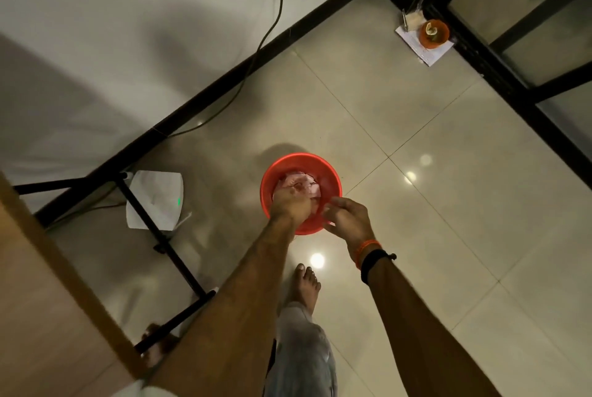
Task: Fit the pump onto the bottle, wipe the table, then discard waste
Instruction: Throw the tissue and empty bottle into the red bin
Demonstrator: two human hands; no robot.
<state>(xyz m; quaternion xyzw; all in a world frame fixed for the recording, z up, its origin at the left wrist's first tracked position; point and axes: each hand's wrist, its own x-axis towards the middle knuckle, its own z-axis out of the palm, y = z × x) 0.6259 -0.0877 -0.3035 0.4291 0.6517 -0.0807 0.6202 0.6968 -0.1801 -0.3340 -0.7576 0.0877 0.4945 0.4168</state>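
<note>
We look straight down at a tiled floor, where a red bin point(331, 180) stands between the table point(48, 294) at our left and a glass door at the far right. Crumpled pale waste point(304, 183) fills the bin's middle. Our left hand point(290, 204) reaches down inside — its fingers curl onto the waste, seemingly pressing or gripping it, though the blur hides exactly how. Our right hand point(347, 220) hovers at the bin's near rim, fingers loosely bent, holding nothing we can make out.

We judge this the discard step, nearly done. To finish it well, we would push the wad below the rim so nothing springs out, steady the bin with the right hand, and let go cleanly. The waste lies directly under the left palm — just left of the right hand's fingertips.
</note>
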